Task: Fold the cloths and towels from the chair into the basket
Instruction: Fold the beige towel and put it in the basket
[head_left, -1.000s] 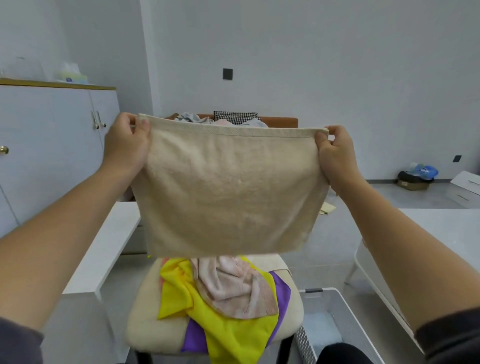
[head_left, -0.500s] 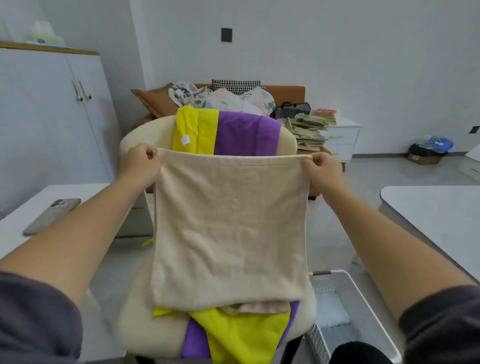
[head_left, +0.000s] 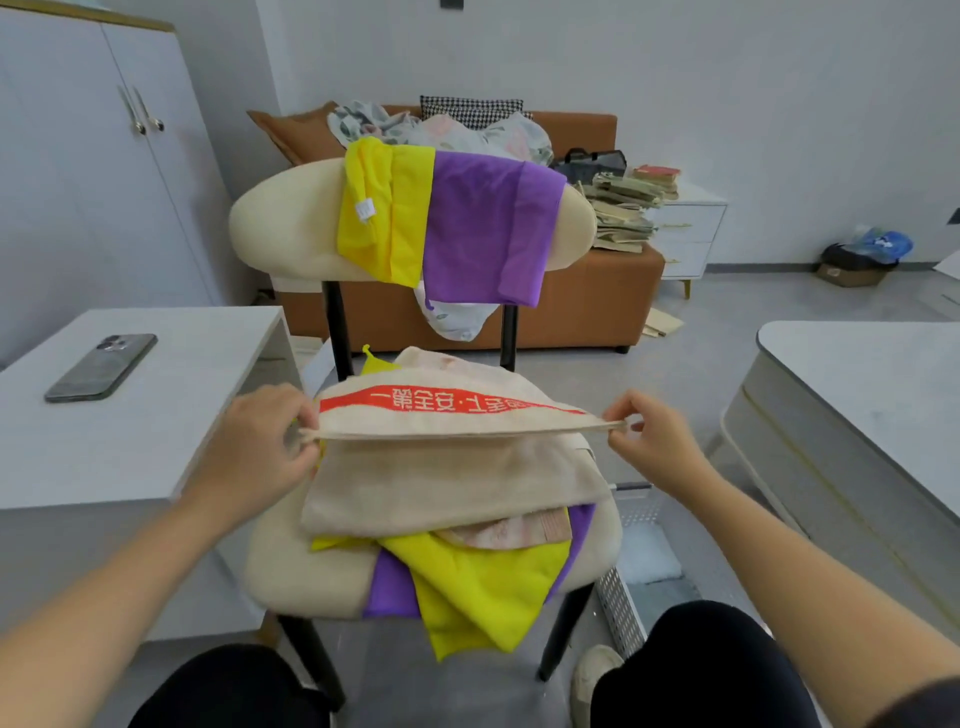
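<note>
You are mid-fold: your left hand (head_left: 254, 447) and right hand (head_left: 655, 441) each pinch a corner of the towel (head_left: 452, 483), stretched between them over the chair (head_left: 291, 566). Next, lay that edge down evenly; the basket (head_left: 631, 571) sits below your right hand.

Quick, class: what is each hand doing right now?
Left hand: closed, pinching the beige towel at its left corner.
Right hand: closed, pinching its right corner.

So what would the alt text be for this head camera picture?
Two hands, left hand and right hand, pinch the corners of a beige towel, folding it over a chair piled with yellow and purple cloths; a white basket stands beside it.
</note>
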